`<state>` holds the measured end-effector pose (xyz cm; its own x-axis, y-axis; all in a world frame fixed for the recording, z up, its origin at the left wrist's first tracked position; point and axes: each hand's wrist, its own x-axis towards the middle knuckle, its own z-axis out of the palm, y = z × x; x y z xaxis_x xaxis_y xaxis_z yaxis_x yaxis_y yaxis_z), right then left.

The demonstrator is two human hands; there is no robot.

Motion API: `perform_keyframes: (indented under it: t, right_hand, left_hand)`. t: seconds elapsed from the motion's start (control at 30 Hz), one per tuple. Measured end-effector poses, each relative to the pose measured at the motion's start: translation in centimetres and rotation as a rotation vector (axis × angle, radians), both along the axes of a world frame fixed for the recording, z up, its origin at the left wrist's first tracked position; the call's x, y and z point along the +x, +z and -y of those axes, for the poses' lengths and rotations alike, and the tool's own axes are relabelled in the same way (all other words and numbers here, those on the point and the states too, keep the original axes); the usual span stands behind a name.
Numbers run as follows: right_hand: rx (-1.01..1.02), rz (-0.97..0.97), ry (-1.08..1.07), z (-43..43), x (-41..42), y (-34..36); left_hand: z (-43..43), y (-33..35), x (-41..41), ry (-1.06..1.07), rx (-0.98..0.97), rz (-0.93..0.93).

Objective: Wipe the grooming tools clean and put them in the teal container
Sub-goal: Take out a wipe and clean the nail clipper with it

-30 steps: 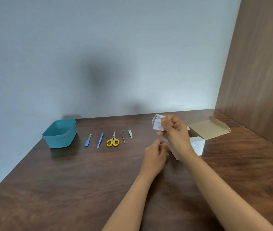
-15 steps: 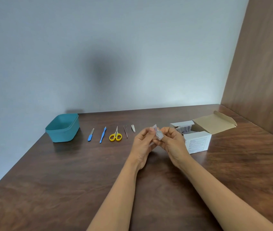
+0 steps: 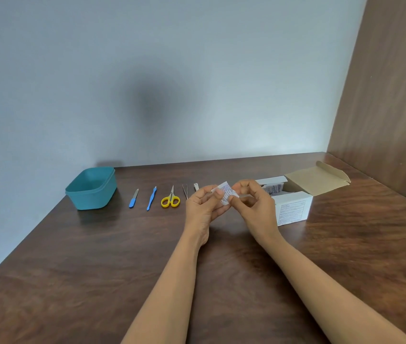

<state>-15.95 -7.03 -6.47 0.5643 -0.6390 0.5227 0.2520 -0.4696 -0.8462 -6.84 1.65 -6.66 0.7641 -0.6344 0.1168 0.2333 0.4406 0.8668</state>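
5 grooming tools lie in a row on the tabletop in the head view: blue file, blue pusher, yellow scissors, tweezers and clipper, all at 3 o'clock of the teal container, which looks empty. The hands pinch a small wipe packet between fingertips, left hand at its 9 o'clock edge, right hand at 3 o'clock, apparently to tear it. An open box sits at 3 o'clock. Seemingly 0 tools are wiped or stowed; all 5 remain.

The wooden table carries a row: teal container, nail file, cuticle pusher, scissors, tweezers, nail clipper. An open white box stands farther right.
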Motion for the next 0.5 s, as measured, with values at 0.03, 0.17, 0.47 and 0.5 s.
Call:
perform_keyframes:
  t: [0.03,0.17,0.47,0.5]
  right_hand:
    - [-0.004,0.002,-0.008,0.08,0.00,0.01]
    - [0.006,-0.024,-0.013,0.64,0.05,-0.34]
    - [-0.046,-0.052,-0.046,0.88,0.12,-0.62]
    - [-0.040,-0.052,-0.054,0.83,0.15,-0.63]
  left_hand:
    - [0.00,-0.04,0.01,-0.008,-0.002,0.003]
    - [-0.05,-0.17,0.08,-0.039,0.001,0.030]
    - [-0.12,-0.14,-0.05,-0.018,0.009,0.047]
    - [-0.10,-0.10,-0.08,-0.026,0.005,0.047]
